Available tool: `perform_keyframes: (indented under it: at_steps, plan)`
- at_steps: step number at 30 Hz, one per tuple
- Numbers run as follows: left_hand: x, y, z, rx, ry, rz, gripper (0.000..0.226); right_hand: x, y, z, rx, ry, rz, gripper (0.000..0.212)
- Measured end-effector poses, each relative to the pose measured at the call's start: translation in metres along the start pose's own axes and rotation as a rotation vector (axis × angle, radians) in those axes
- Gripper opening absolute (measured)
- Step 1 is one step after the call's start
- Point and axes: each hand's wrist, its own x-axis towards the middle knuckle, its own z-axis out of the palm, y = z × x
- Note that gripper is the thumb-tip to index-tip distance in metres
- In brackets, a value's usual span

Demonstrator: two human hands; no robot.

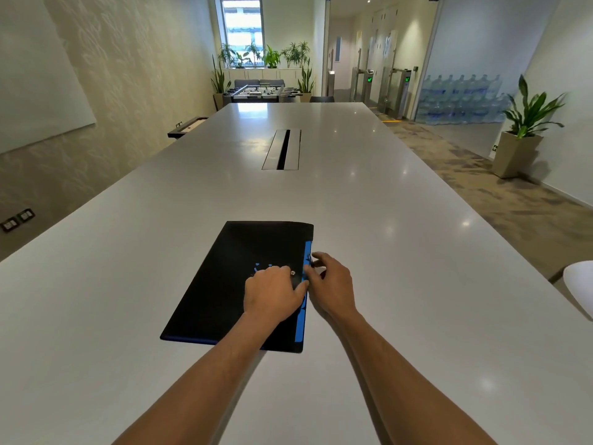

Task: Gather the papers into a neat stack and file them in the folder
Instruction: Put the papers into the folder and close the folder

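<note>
Looking down a long, pale grey meeting table (369,194) from a head-worn camera, with a closed black folder (237,284) lying flat near the front edge, its long sides angled slightly leftward away from the viewer; a bright blue strip (303,313) runs along its right edge, and a small blue mark sits near the middle of the cover. No loose papers are visible on the tabletop. Farther along the table, a narrow metal cable hatch (282,150) is set into the surface, well apart from the folder. Beyond the table's far end stand a foosball table (261,91) and several potted plants under a window; on the right, a tall planter (518,149) stands on the carpet, with stacked water bottles behind glass. Nothing lies between the hands and the folder. Both bare forearms reach in from the bottom of the frame. The left hand (272,292) rests palm down on the folder's cover, fingers loosely curled and pressing near the right edge. The right hand (333,284) sits just beside it at the blue strip, thumb and fingertips pinching what appears to be a small clasp on that edge
</note>
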Motion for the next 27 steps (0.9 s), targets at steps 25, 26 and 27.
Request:
perform_keyframes:
  at_steps: [25,26,27]
  plan:
    - [0.0,-0.028,0.026,-0.27,0.068,0.186,0.029,-0.005,0.001,0.007,-0.514,-0.149,-0.289,0.036]
    - [0.001,-0.027,0.026,-0.265,0.066,0.186,0.029,-0.005,0.0,0.007,-0.522,-0.153,-0.295,0.035]
    - [0.001,-0.027,0.025,-0.259,0.064,0.189,0.029,-0.005,0.0,0.007,-0.526,-0.156,-0.3,0.035]
